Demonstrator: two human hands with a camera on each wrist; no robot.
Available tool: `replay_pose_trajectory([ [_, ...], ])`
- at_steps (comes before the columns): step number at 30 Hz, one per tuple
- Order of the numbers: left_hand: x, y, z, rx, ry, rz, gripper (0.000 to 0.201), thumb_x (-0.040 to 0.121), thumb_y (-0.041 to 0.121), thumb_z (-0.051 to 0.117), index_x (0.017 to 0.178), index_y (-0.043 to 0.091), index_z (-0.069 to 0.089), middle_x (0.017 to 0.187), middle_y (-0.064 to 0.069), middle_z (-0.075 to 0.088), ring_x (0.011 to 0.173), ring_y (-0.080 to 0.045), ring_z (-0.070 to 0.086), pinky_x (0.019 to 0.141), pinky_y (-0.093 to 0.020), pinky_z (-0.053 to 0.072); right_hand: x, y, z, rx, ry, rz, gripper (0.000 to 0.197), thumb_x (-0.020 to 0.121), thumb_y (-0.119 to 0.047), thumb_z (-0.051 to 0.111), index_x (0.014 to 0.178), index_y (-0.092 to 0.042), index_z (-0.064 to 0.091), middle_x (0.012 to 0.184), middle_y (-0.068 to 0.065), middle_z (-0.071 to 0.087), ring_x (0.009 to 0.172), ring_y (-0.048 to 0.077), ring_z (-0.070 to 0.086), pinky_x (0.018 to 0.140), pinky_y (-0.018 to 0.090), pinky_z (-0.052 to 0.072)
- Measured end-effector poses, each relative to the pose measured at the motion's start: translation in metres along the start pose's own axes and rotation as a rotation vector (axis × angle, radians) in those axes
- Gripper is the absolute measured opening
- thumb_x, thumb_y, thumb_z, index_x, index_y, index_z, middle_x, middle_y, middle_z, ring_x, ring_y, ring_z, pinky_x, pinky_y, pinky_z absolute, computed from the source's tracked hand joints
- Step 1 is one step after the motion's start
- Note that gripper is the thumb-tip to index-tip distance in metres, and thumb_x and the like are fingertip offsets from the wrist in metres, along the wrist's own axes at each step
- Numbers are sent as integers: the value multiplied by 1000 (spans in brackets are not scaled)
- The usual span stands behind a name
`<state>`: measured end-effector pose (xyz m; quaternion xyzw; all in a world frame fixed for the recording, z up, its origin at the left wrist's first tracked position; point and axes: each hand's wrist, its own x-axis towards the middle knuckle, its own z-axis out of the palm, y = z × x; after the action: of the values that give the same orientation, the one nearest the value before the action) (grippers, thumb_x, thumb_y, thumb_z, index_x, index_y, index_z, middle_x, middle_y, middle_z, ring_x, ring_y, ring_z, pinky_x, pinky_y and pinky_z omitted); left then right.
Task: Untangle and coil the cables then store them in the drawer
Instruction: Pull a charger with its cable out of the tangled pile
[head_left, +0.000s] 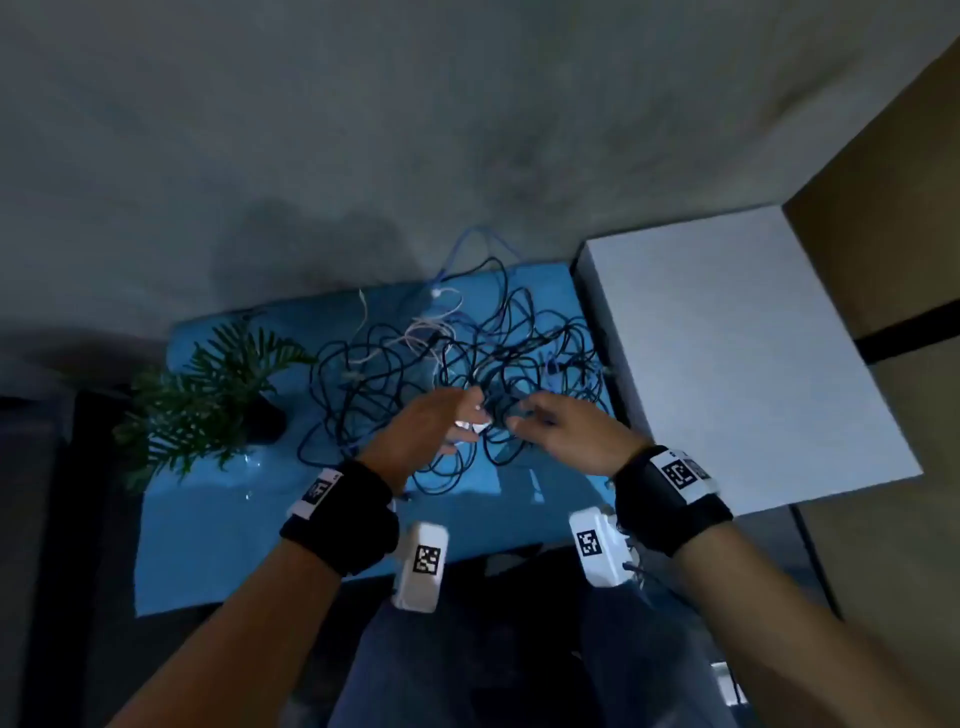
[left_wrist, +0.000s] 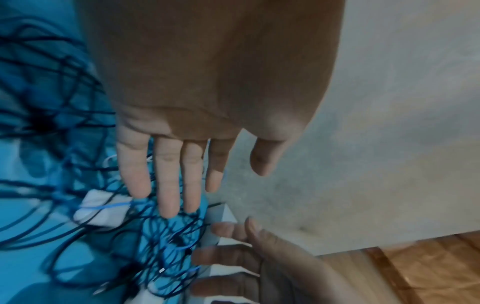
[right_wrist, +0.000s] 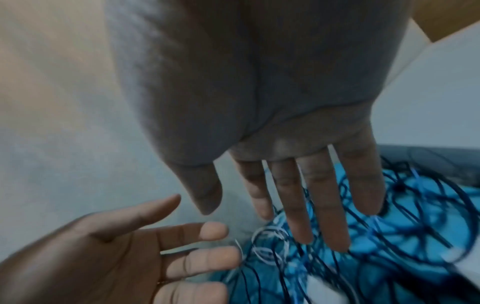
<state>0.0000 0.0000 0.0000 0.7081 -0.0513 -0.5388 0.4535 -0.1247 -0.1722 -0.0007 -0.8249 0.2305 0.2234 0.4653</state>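
Cables (head_left: 457, 358) lie in 1 dark tangle on blue mat (head_left: 218, 530), beside white box (head_left: 737, 364). Left hand (head_left: 431, 426) and right hand (head_left: 561, 431) hover just over the near edge, fingers spread, holding nothing. Best move, I judge: find 1 plug end, lift slowly, feed loops out, don't yank knots tight.

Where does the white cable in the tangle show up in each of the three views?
Head: white cable at the far middle of the tangle, beyond both hands.
Left wrist: only a blurred white bit shows left of the fingers; uncertain.
Right wrist: white loops at lower centre, below the fingertips.
Shared landmark: blue mat under the cables.
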Motion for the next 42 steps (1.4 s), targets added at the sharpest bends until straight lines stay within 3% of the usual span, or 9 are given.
replay_pose_trajectory([
  [3,23,-47,6,-44,13,-53,33,102,44,51,123,20,61,116,1,70,108,-21,67,85,-34,48,23,26,41,31,66,5,30,101,-45,56,114,-19,64,98,-3,66,89,16,60,76,29,46],
  [7,53,-114,22,-95,66,-45,30,99,43,58,114,18,66,110,-2,74,93,-16,72,81,-32,47,49,70,86,134,393,-64,15,101,-24,55,89,-25,64,84,0,70,78,18,63,76,39,51],
  [13,89,-198,51,-191,119,46,48,82,58,72,109,18,71,104,0,77,93,-27,73,88,-38,50,77,122,115,139,454,-132,14,103,-28,54,99,-20,65,76,1,65,69,17,59,65,38,49],
  [17,97,-224,59,-235,178,188,39,86,49,72,114,23,68,107,-3,74,89,-23,73,83,-36,55,86,140,124,104,448,-219,10,104,-26,55,107,-21,63,66,-4,53,60,12,50,56,27,37],
  [22,105,-239,58,-258,186,304,40,88,35,60,126,21,60,110,-4,74,81,-22,71,68,-33,56,83,144,125,29,423,-325,21,103,-30,57,123,-24,63,68,-5,55,67,13,55,62,30,45],
  [26,108,-242,60,-153,139,448,42,97,33,64,137,38,54,116,2,72,83,-23,72,64,-29,56,78,149,128,-307,324,-309,39,102,-42,55,140,-36,49,78,-13,58,77,12,56,69,39,49],
  [31,113,-247,66,59,159,604,28,98,28,61,126,27,63,105,5,73,76,-18,69,59,-31,57,71,158,145,-455,368,-370,44,103,-38,52,144,-35,38,78,-12,49,76,15,47,63,36,36],
  [36,119,-246,71,157,201,618,13,96,7,66,92,14,55,64,-2,48,61,-21,51,50,-26,45,55,171,159,-306,424,-407,49,101,-39,57,147,-33,43,98,0,66,92,23,60,80,44,50],
  [42,106,-249,73,-89,292,575,17,102,20,60,94,12,48,81,-11,49,73,-25,54,57,-34,48,29,197,162,-292,551,-301,53,100,-42,56,149,-32,37,97,-3,63,90,21,59,77,42,51],
])
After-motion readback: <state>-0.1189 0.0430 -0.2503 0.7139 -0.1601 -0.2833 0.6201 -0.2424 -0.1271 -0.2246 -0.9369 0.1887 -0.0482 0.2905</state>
